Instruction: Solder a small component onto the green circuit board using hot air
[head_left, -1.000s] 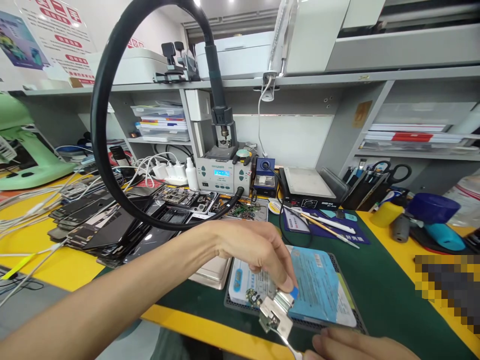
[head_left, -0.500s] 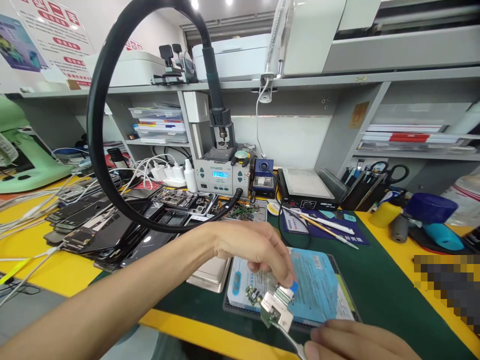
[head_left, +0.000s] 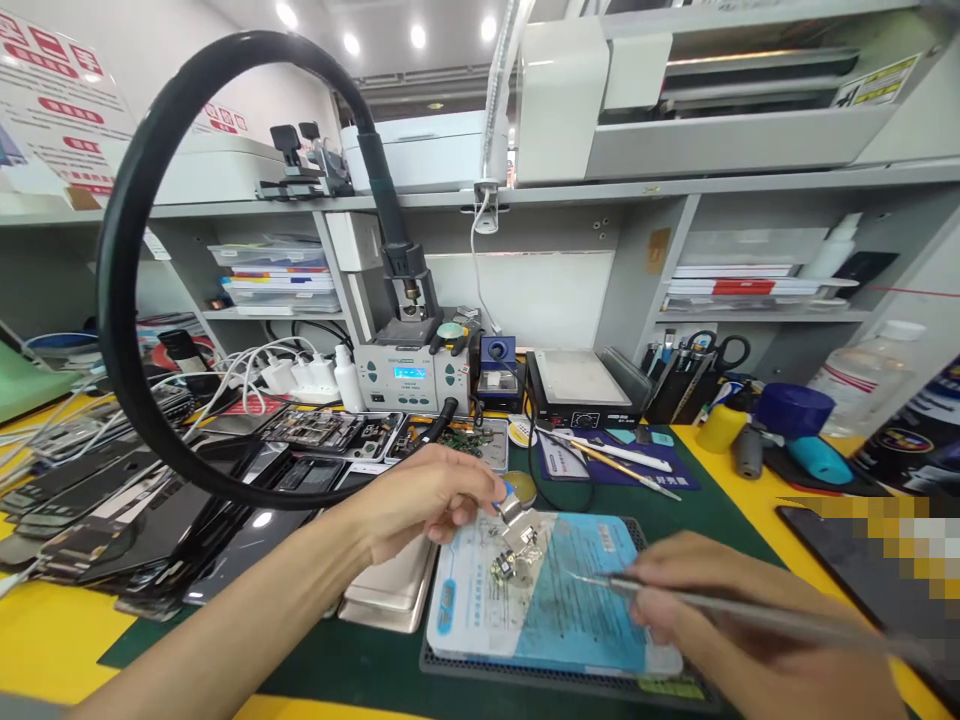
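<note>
My left hand (head_left: pixel 442 492) is closed in a pinch on the blue tab of a small silver-shielded electronic part (head_left: pixel 517 517). This part hangs over a blue-and-white printed pad (head_left: pixel 592 610), which lies on a black mesh mat. Just below the held part, a small green circuit board piece (head_left: pixel 504 568) with round contacts is seen at the pad; whether the two are joined I cannot tell. My right hand (head_left: pixel 697 600) is closed around a slim metal tool (head_left: pixel 757 610) with a fine pointed tip. That tip is over the pad, apart from the silver part.
Stacked phone parts (head_left: pixel 150 510) and a gold-coloured phone shell (head_left: pixel 386 580) lie left. A hot-air station (head_left: pixel 409 380) stands behind, its thick black hose (head_left: pixel 112 250) looping over the left side. Several brushes and tools (head_left: pixel 622 450) lie back right; a dark slab (head_left: pixel 840 560) lies right.
My right hand has drawn the tool's tip away from the silver part and moved up and right. My left hand has carried the part up and left. The whole view has shifted too.
</note>
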